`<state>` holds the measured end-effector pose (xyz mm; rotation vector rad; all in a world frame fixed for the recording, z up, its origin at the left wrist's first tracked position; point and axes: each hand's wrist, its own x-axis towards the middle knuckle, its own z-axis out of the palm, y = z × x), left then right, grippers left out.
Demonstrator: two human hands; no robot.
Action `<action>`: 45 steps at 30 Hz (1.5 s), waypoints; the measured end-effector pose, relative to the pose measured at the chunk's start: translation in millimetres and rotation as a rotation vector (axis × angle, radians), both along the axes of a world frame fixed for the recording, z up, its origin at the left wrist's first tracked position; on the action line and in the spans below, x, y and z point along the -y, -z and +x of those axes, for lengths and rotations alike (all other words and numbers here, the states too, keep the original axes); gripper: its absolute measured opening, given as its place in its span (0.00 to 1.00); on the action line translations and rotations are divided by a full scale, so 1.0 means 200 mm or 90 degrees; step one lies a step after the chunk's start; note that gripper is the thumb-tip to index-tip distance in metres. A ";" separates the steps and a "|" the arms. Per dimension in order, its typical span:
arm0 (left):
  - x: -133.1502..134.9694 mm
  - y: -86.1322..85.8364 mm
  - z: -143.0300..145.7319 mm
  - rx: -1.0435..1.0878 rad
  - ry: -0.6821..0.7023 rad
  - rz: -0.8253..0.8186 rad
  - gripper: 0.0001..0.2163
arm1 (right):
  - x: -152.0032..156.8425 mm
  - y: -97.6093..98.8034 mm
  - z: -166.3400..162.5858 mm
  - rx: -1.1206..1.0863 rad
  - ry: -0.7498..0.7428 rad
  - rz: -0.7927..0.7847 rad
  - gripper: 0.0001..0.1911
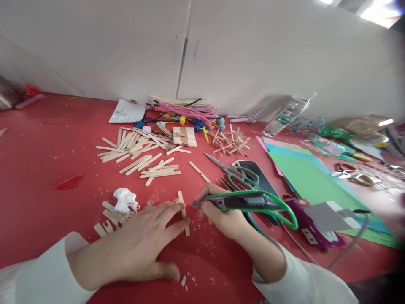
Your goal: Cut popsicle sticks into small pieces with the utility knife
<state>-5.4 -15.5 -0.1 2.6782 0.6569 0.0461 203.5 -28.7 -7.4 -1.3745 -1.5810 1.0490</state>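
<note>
A single wooden craft stick [182,211] lies nearly upright in view on the red table. My left hand [155,236] rests flat, its fingers spread, with fingertips touching the stick's left side. In my right hand [221,217] is a green and grey box cutter [249,200], its tip pointing left just right of the stick. Small wood shavings [202,230] and cut bits [184,280] lie around them. Beside my left wrist are a crumpled white tissue [125,200] and several short stick pieces [107,226], partly hidden by the hand.
Loose craft sticks [129,145] are heaped behind my hands. Grey-handled scissors [240,175] lie over a dark phone [261,179]. To the right are coloured paper sheets [294,164], a purple power strip [316,228] with a cable, and a plastic bottle [286,114]. Pink pipe cleaners [186,109] lie by the wall.
</note>
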 end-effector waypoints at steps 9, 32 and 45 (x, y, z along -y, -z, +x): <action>0.01 -0.01 -0.01 0.002 0.009 -0.009 0.28 | -0.01 0.01 0.00 0.009 -0.009 0.020 0.05; 0.00 -0.01 0.01 -0.010 -0.028 0.023 0.28 | 0.02 0.03 0.01 0.110 -0.084 0.044 0.04; 0.01 -0.03 0.02 -0.036 -0.046 -0.030 0.31 | 0.01 0.06 0.00 0.105 -0.075 0.063 0.05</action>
